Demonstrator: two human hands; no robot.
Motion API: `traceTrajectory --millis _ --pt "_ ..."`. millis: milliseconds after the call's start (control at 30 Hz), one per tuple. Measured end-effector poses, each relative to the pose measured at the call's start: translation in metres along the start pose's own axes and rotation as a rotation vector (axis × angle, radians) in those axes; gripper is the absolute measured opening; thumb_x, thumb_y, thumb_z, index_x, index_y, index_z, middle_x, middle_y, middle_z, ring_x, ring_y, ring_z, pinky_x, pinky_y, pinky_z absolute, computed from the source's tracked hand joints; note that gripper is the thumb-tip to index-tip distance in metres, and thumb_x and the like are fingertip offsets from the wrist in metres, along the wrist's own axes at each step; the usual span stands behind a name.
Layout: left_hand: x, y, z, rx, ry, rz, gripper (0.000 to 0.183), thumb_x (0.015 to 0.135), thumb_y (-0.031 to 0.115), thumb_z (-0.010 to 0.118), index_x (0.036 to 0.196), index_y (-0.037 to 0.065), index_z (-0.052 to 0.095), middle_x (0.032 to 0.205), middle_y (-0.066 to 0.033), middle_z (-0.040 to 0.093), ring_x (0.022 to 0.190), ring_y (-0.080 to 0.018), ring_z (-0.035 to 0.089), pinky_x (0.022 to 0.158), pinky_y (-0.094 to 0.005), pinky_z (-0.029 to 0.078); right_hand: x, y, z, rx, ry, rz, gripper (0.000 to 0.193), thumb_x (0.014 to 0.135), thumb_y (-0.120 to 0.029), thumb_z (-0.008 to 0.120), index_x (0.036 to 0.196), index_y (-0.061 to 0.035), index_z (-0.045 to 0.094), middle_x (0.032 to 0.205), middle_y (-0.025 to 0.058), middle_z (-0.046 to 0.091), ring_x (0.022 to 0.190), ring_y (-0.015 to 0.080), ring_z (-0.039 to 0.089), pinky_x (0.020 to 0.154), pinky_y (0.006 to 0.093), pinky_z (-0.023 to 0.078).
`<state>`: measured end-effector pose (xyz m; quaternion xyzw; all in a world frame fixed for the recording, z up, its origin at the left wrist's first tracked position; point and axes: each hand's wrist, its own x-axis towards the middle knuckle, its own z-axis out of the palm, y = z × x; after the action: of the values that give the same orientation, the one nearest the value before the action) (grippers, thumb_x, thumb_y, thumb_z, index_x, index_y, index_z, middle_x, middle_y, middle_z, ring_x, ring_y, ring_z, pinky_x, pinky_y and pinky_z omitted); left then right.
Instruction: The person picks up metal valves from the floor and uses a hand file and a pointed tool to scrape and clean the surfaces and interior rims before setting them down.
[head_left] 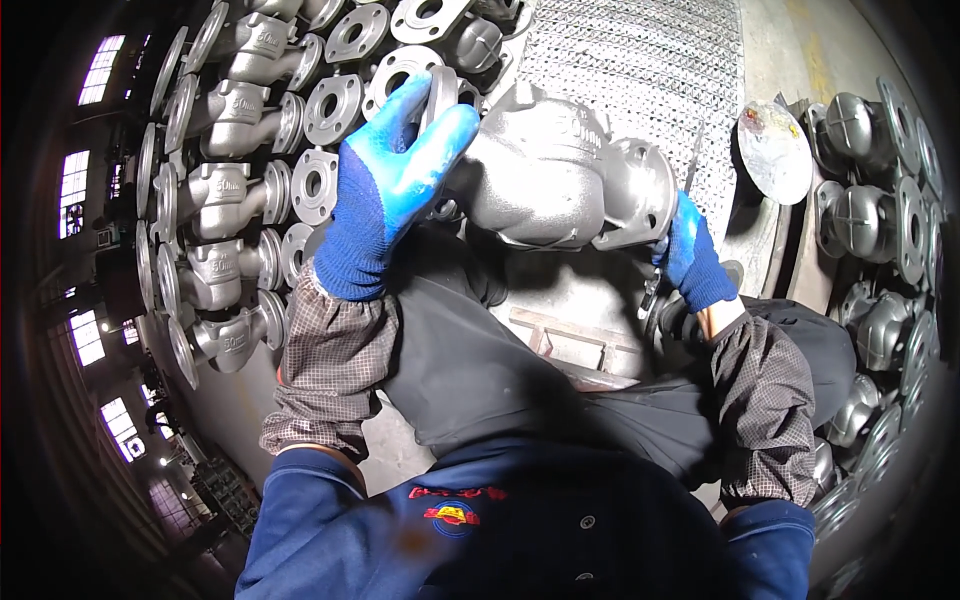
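A large silver-grey cast valve body (545, 170) lies across in front of me, with a round flange at each end. My left hand (400, 165), in a blue glove, grips the flange at its left end, thumb and fingers on either side of the rim. By the right flange (655, 190) is my right hand (690, 245), also in a blue glove, its fingers closed and partly hidden. A thin pointed metal tool (695, 155) sticks up from that hand, beside the flange. Whether the right fingers also touch the flange is unclear.
Rows of similar flanged valve bodies (225, 195) stand at the left, and more (865, 220) at the right. Beyond the casting lies a textured metal plate (640, 60). A round pale disc (775, 150) stands right of it. A wooden frame (570, 340) sits between my legs.
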<state>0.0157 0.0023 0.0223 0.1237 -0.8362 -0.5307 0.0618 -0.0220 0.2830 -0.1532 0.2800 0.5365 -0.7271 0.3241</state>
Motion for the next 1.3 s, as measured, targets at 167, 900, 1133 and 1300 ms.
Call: traceTrajectory --millis 167,900,1133,1300 --pt "-0.006 0.012 0.004 0.028 -0.050 0.067 0.057 0.086 0.021 0.069 0.130 -0.008 0.048 0.111 -0.0166 0.062 0.100 -0.0175 0.060 0.087 -0.0277 0.048 0.001 -0.003 -0.005 0.054 -0.056 -0.025 0.032 0.094 -0.043 0.048 0.087 -0.0125 0.057 0.061 0.0007 0.047 0.044 0.0108 0.038 0.041 0.0267 0.032" --pt "-0.007 -0.014 -0.008 0.019 -0.073 0.097 0.052 0.090 0.032 0.062 0.126 -0.005 0.053 0.100 -0.0064 0.063 0.091 -0.0120 0.057 0.082 -0.0240 0.045 0.023 0.015 -0.020 -0.825 -0.132 -0.605 0.037 0.098 -0.028 0.044 0.122 -0.0010 0.050 0.101 0.0078 0.061 0.087 0.0152 0.057 0.078 0.0297 0.050" --pt "-0.003 -0.005 -0.014 0.424 -0.081 0.576 0.041 0.092 0.023 0.061 0.124 -0.002 0.057 0.107 -0.0100 0.064 0.091 -0.0134 0.059 0.081 -0.0244 0.048 0.040 0.005 -0.026 -0.758 -0.313 -0.687 0.035 0.090 -0.013 0.053 0.123 0.0010 0.052 0.108 0.0116 0.063 0.093 0.0202 0.062 0.082 0.0325 0.051" --pt "-0.007 0.015 0.000 -0.025 -0.152 0.181 0.051 0.090 0.023 0.062 0.132 -0.001 0.050 0.109 -0.0103 0.062 0.093 -0.0113 0.056 0.083 -0.0239 0.045 0.064 0.005 -0.038 -0.439 -0.230 -0.634 0.049 0.085 -0.018 0.060 0.126 0.0061 0.047 0.120 0.0196 0.057 0.108 0.0294 0.058 0.094 0.0394 0.046"
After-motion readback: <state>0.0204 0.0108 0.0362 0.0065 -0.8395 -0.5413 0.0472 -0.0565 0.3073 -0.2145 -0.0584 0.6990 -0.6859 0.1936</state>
